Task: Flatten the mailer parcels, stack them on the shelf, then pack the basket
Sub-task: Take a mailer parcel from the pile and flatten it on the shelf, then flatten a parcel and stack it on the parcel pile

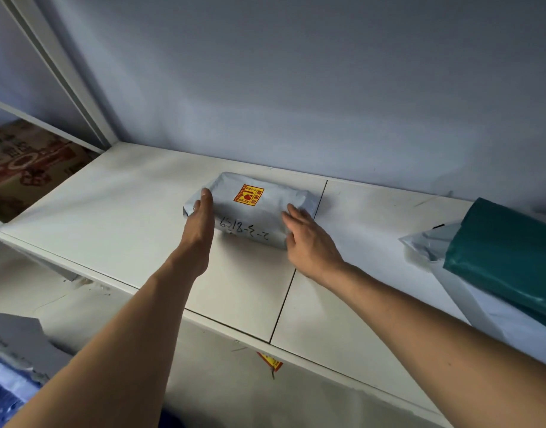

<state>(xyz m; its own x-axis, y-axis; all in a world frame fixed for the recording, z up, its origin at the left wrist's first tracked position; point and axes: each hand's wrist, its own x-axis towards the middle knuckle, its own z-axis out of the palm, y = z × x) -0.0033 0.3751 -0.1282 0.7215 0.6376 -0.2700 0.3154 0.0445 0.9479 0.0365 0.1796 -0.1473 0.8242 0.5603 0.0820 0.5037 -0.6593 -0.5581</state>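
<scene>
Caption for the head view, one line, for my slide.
Left hand and right hand rest on opposite ends of a grey mailer parcel on the white shelf; teal mailer at right.

Entry, legible marks only.

1. Centre of frame: your grey mailer parcel [265, 213] bears an orange sticker [248, 195] with red Chinese characters and a broken-glass symbol, turned sideways; it appears to read 易碎品.
2. Below it on the same parcel, a handwritten number [245, 231], upside down to you: roughly "2-3-81-9".
3. Left edge: cardboard box [24, 168], red print, too blurred to read.
4. Lower centre: a yellow-red label [270, 361], unreadable.
</scene>
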